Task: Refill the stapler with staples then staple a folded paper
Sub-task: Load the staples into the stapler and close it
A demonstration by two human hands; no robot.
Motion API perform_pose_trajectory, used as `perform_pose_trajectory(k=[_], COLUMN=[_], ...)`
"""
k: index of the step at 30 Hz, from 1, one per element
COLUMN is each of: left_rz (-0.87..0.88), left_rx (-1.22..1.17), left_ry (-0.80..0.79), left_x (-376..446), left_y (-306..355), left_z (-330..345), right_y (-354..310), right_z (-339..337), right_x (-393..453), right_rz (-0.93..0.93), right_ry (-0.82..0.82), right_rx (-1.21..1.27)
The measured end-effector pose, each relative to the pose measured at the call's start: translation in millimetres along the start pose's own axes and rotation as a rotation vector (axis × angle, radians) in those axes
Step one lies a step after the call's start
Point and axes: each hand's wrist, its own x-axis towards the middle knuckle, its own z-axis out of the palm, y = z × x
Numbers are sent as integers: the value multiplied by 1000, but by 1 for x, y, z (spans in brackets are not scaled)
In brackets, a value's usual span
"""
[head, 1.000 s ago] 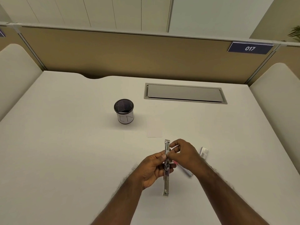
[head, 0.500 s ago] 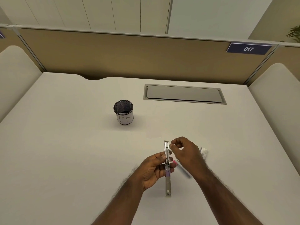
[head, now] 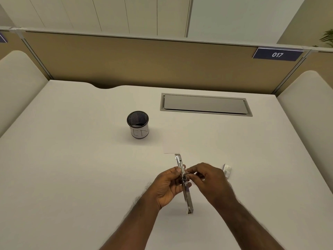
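Note:
The stapler is swung fully open into one long metal strip, held above the white desk near its front middle. My left hand grips it around the hinge from the left. My right hand pinches at the staple channel beside the hinge; whether a staple strip sits between its fingertips is too small to tell. A small staple box lies on the desk just right of my right hand. The folded white paper lies flat beyond the stapler's far tip.
A black mesh pen cup with a white label stands at the left of centre. A grey cable hatch is set into the desk at the back. Tan partition walls close the desk on three sides.
My right hand has come down from the stapler's far end toward the hinge. The stapler's far tip has tilted a little to the left. My left hand keeps its hold.

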Motion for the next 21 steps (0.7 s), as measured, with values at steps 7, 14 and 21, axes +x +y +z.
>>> perform_pose_trajectory(k=[7,14,21], left_rz=[-20,-55,-12], left_rx=[56,116,41], left_ry=[-17,-36,-29], left_x=[0,-3,0], left_y=[0,-3,2], left_z=[-1,-1,-1], right_y=[-1,1,-8], right_z=[8,12,4], right_x=[-4,6,6], right_rz=[-79,-16,226], right_ry=[122,7,-13], right_rx=[-82,-122,57])
